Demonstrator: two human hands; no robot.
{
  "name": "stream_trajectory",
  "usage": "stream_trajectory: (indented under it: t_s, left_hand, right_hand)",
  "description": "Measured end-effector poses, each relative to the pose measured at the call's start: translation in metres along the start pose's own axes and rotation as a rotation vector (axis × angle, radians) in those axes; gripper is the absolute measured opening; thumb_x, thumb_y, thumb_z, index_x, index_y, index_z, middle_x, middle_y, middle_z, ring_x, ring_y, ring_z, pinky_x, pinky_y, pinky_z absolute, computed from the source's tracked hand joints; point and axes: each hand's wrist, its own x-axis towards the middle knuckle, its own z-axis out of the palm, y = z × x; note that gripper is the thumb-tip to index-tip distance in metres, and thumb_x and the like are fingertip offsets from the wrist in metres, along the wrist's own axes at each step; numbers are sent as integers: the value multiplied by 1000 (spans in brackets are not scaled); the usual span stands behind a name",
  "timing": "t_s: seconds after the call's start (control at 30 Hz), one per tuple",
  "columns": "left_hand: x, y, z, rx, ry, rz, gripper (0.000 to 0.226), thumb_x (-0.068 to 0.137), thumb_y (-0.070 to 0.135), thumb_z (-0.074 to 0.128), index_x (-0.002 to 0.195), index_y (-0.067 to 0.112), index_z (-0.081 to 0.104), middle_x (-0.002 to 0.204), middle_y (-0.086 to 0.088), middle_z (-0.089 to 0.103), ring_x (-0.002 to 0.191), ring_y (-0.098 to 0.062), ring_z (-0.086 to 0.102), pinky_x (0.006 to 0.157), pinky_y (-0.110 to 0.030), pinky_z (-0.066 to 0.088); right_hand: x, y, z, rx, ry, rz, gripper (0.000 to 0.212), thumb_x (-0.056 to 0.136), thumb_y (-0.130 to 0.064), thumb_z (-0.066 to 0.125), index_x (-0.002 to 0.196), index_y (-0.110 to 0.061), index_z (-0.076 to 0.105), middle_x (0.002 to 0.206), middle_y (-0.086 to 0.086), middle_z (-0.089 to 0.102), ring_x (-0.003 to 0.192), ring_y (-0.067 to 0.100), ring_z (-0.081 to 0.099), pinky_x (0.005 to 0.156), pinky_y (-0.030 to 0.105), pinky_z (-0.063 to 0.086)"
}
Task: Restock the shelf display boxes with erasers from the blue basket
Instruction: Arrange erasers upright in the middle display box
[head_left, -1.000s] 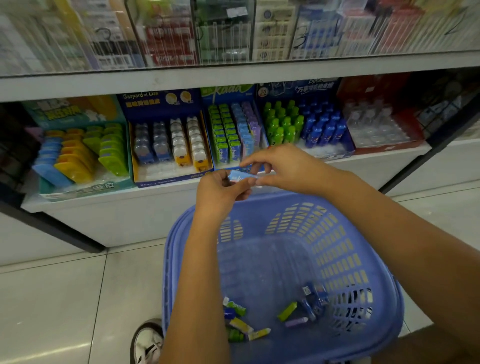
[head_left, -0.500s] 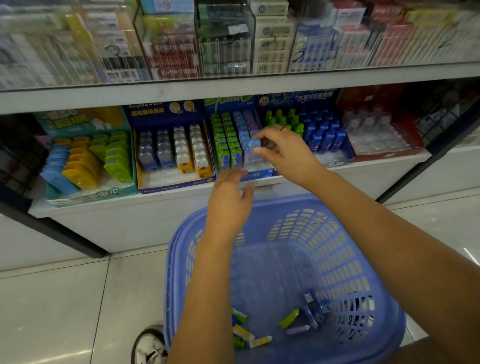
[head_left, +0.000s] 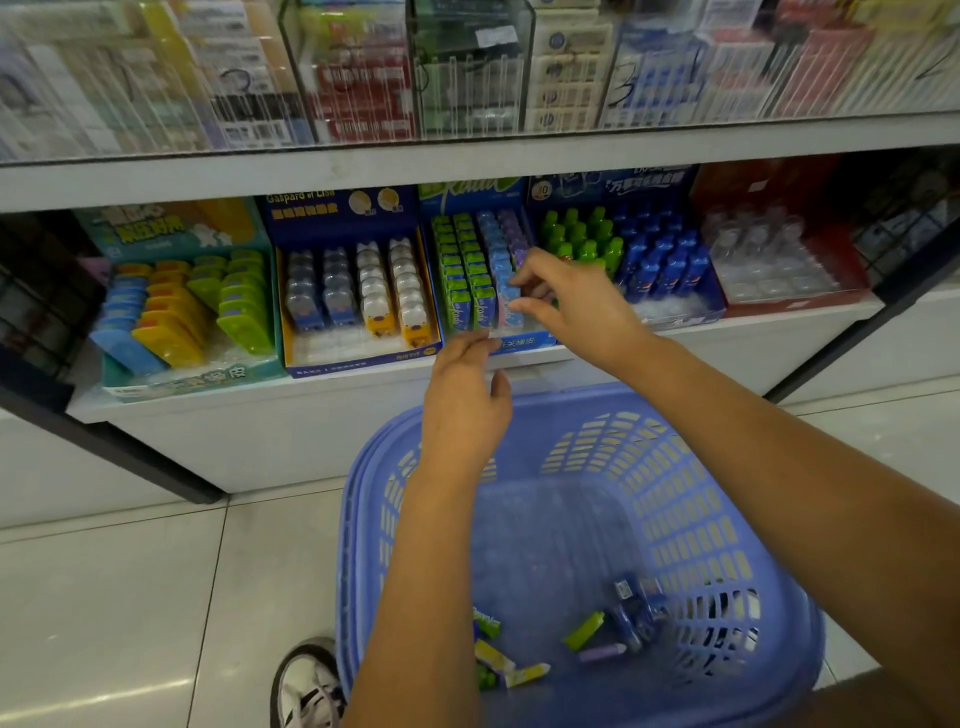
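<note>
The blue basket stands on the floor below me, holding several loose erasers in green, purple, blue and yellow. On the shelf, the eraser display box has green, blue and purple rows. My right hand reaches into it, thumb and fingertips pinching a light blue eraser at the front of the blue row. My left hand hovers above the basket's far rim with its fingers relaxed, just below the shelf edge, holding nothing.
Neighbouring display boxes hold clip-shaped items, animal-shaped items, small green and blue bottles and clear packs. An upper shelf overhangs them. Dark frame posts slant down on both sides. My shoe is left of the basket.
My right hand carried the blue eraser from above the basket up into the display box's blue row. My left hand let go of it and stayed near the shelf edge.
</note>
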Motion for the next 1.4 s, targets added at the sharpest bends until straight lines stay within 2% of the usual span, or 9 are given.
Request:
stream_trajectory:
  t_s: [0.37, 0.6, 0.73, 0.87, 1.0, 1.07, 1.13, 1.2, 1.4]
  left_hand:
    - [-2, -1, -5, 13, -48, 35, 42, 93, 12, 54, 134, 10, 50, 145, 1, 41, 134, -14, 35, 93, -5, 21]
    - [-3, -7, -5, 40, -80, 65, 47, 92, 13, 55, 139, 12, 46, 149, 0, 37, 138, -16, 30, 107, -18, 24]
    - [-2, -6, -3, 43, -73, 86, 53, 92, 13, 56, 142, 14, 40, 147, -3, 38, 138, -18, 30, 108, -23, 27]
    - [-2, -6, -2, 54, -66, 87, 52, 93, 16, 55, 142, 15, 41, 147, -2, 39, 137, -17, 32, 105, -21, 27]
    - [-13, -8, 8, -68, 70, 104, 28, 92, 16, 54, 119, 12, 61, 120, -6, 61, 112, -20, 55, 89, -18, 39]
    - [-26, -15, 31, -38, -60, 24, 19, 90, 14, 55, 104, 8, 67, 105, -12, 67, 98, -27, 62, 82, -28, 45]
    - [-48, -26, 63, 78, -417, -64, 22, 92, 13, 53, 106, 6, 68, 106, -17, 68, 96, -29, 63, 83, -35, 47]
    - [-80, -37, 95, 104, -766, -133, 28, 94, 11, 49, 118, 8, 63, 116, -16, 65, 99, -24, 62, 85, -30, 46]
    - [-133, -51, 165, 224, -1236, -111, 40, 91, 18, 54, 130, 11, 54, 136, -14, 52, 122, -33, 50, 101, -37, 42]
  right_hand:
    - [3, 1, 3, -68, -14, -18, 19, 85, -14, 68, 99, -2, 66, 98, 12, 70, 86, 19, 65, 80, 25, 51]
    - [1, 7, 1, -55, 13, 46, 21, 87, -17, 66, 101, -2, 61, 100, 11, 69, 82, 16, 63, 70, 13, 42]
    - [1, 6, 1, -247, -124, -25, 24, 92, -18, 58, 109, -1, 58, 105, 17, 65, 94, 30, 61, 81, 36, 48]
    - [5, -1, -4, -344, -168, -30, 28, 93, -22, 57, 114, -3, 57, 112, 16, 62, 101, 30, 59, 84, 38, 45]
    - [-28, 0, 0, -142, -41, 62, 29, 84, -29, 68, 99, -9, 53, 92, 10, 61, 79, 24, 58, 66, 33, 44]
    - [-59, 12, 18, -239, -342, 152, 22, 81, -26, 70, 90, -12, 56, 87, 10, 63, 80, 27, 59, 66, 32, 41]
    - [-100, 31, 45, -357, -851, 281, 19, 80, -20, 70, 94, -12, 62, 97, 12, 64, 90, 28, 60, 75, 33, 45]
    - [-144, 53, 67, -318, -1143, 474, 33, 82, -18, 68, 113, -11, 62, 115, 11, 63, 106, 28, 60, 86, 34, 47]
    - [-227, 105, 105, -398, -1287, 579, 50, 97, -16, 49, 143, -10, 32, 145, 16, 38, 125, 34, 46, 97, 38, 41]
